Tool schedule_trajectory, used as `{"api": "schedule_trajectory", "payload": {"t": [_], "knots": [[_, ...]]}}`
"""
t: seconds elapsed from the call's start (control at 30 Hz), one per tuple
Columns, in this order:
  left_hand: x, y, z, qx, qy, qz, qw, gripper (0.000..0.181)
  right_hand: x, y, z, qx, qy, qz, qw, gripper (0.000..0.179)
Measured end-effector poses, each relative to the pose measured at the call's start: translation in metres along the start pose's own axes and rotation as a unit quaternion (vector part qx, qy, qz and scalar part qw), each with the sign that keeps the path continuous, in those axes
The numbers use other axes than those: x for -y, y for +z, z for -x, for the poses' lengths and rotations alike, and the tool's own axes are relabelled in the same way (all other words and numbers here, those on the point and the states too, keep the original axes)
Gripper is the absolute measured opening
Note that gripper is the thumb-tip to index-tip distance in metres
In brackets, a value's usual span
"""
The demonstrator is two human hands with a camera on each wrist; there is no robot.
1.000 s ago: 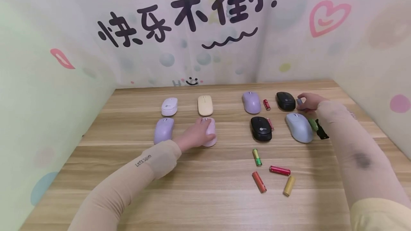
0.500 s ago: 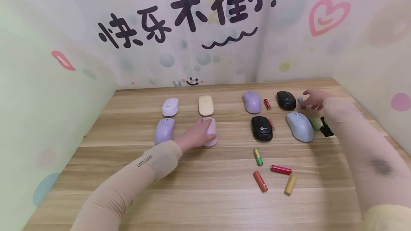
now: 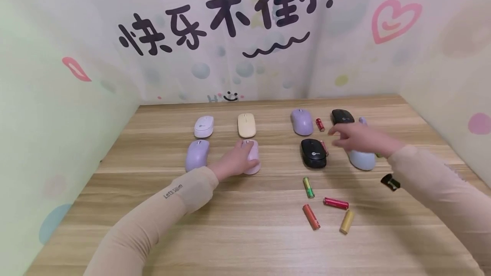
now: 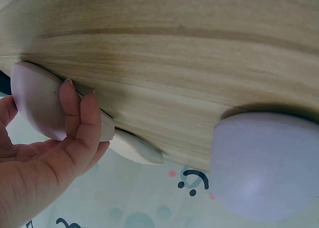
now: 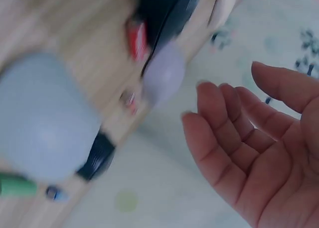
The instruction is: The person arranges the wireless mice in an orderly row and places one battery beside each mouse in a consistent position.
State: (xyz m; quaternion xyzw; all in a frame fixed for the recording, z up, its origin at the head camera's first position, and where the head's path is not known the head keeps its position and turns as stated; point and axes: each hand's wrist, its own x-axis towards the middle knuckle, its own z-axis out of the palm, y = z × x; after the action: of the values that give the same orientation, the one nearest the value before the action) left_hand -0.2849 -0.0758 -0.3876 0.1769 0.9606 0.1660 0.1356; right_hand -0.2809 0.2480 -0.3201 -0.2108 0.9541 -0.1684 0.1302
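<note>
Over the brown wood-grain tabletop [image 3: 230, 233], the R hand [image 3: 364, 137] is held empty at right, fingers loosely bent; by the L hand [image 3: 234, 162], the pale-pink rounded plastic mouse [image 3: 253, 154] is grasped approx. mid-table, just near of the flat cream plastic mouse [image 3: 246, 125]. Prob. best gripped lightly by its sides, w/ the cream one left unbumped. Wheel end is pointed far; long axis is aligned roughly near–far
</note>
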Motion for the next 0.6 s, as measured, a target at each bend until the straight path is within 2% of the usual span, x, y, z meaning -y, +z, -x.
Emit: {"api": "schedule_trajectory", "payload": {"t": [0.07, 0.23, 0.43, 0.53, 0.6], "knots": [[-0.001, 0.0, 0.001, 0.002, -0.003, 0.002, 1.0, 0.067, 0.013, 0.014, 0.004, 0.02, -0.024, -0.011, 0.9995, 0.034], [-0.002, -0.002, 0.002, 0.003, -0.007, 0.006, 1.0, 0.067, 0.034, 0.045, 0.007, 0.062, -0.074, -0.001, 0.9953, 0.031], [-0.003, -0.002, 0.001, -0.003, 0.006, 0.003, 1.0, 0.067, 0.039, 0.061, 0.006, 0.071, -0.071, 0.009, 0.9949, 0.026], [-0.002, -0.002, 0.001, -0.003, 0.011, 0.003, 0.9999, 0.066, 0.038, 0.062, 0.008, 0.074, -0.068, 0.001, 0.9949, 0.026], [-0.002, -0.002, 0.0, 0.0, 0.011, 0.002, 0.9999, 0.066, 0.035, 0.06, 0.009, 0.059, -0.066, 0.003, 0.9961, 0.027]]}}
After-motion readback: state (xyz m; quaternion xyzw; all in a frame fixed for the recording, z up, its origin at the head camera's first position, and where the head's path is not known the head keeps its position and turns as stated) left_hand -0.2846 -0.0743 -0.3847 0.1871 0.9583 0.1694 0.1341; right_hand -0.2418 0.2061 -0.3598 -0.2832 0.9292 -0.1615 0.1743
